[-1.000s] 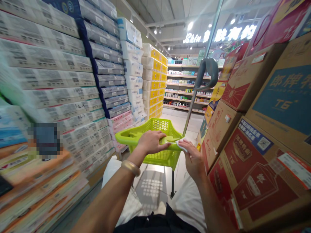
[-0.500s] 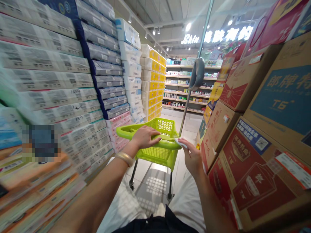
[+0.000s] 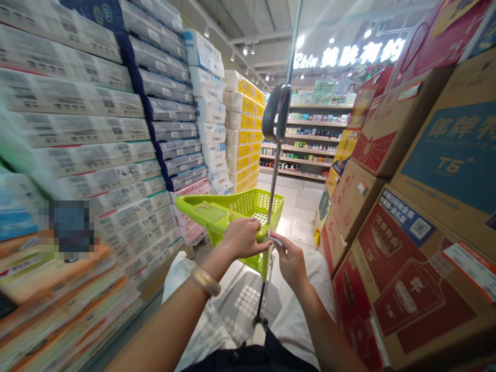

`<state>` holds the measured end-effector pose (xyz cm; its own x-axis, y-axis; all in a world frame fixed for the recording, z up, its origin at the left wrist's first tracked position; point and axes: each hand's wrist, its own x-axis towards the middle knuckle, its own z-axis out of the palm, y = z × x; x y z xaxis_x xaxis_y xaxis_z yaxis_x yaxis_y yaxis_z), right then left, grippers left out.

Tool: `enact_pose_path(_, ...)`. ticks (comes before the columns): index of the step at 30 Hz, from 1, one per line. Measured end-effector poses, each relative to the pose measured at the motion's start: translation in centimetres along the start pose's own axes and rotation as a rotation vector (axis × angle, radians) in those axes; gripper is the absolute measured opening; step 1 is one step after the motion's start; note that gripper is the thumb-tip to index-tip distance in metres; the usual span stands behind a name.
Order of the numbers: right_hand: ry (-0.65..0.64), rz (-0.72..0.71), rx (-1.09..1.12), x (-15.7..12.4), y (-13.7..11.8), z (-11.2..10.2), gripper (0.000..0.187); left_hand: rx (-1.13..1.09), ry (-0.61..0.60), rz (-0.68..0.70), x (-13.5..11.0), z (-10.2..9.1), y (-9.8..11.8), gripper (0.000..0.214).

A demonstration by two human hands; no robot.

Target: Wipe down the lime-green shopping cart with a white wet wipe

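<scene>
A lime-green shopping cart (image 3: 205, 213) stands in front of me, turned at an angle, with its basket pointing away. My left hand (image 3: 242, 238) is closed over the near right corner of its handle, thumb pointing right. Just to the right, my right hand (image 3: 289, 258) pinches a small folded white cloth or tissue (image 3: 274, 238) against that same corner. A metal pole (image 3: 274, 181) with a grey loop grip (image 3: 276, 111) rises beside the corner. How the pole joins the cart is hidden by my hands.
Stacked paper packs (image 3: 96, 124) line the left side, with yellow-and-white packs (image 3: 244, 132) farther on. Cardboard boxes (image 3: 411, 268) are piled close on the right. Shelves of small goods (image 3: 310, 137) stand at the back beyond a tiled floor (image 3: 300, 206).
The cart has swivelled, its near right corner coming closer and leftward along with the pole. Both hands have moved down; the left slid right to that corner, nearer the right hand.
</scene>
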<state>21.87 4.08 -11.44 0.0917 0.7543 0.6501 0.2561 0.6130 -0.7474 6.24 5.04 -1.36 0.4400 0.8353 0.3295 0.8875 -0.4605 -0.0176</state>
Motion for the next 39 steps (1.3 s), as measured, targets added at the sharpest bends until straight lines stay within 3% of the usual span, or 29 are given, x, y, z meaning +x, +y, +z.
enact_pose_path(7,-0.005,-0.222,0.03,-0.6,-1.5,1.2,0.032,-0.064,0.086,0.064,-1.8,0.3,-1.0,0.027)
enact_pose_path(12,0.047,-0.228,-0.105,0.0,-1.5,0.7,0.036,-0.062,0.119,0.088,-2.4,0.4,-0.8,0.03)
enact_pose_path(18,-0.028,-0.325,0.007,-1.0,-2.5,1.3,0.038,-0.109,0.164,0.151,-3.0,0.4,-1.0,0.022)
enact_pose_path(24,0.099,-0.189,-0.002,-2.2,0.3,1.4,0.033,-0.103,0.186,0.162,-3.6,0.4,-1.2,0.028)
enact_pose_path(27,0.094,-0.15,0.022,-2.7,0.1,1.6,0.034,-0.105,0.191,0.162,-3.8,0.2,-1.1,0.027)
enact_pose_path(32,0.113,-0.243,-0.002,-3.9,0.6,2.0,0.034,-0.113,0.198,0.151,-4.0,-0.1,-0.9,0.028)
enact_pose_path(36,0.176,-0.133,-0.048,-4.3,1.7,2.1,0.03,-0.116,0.194,0.154,-4.1,-0.1,-0.9,0.028)
enact_pose_path(39,0.199,-0.107,-0.028,-3.8,1.1,2.0,0.03,-0.129,0.196,0.155,-4.1,-0.1,-1.0,0.028)
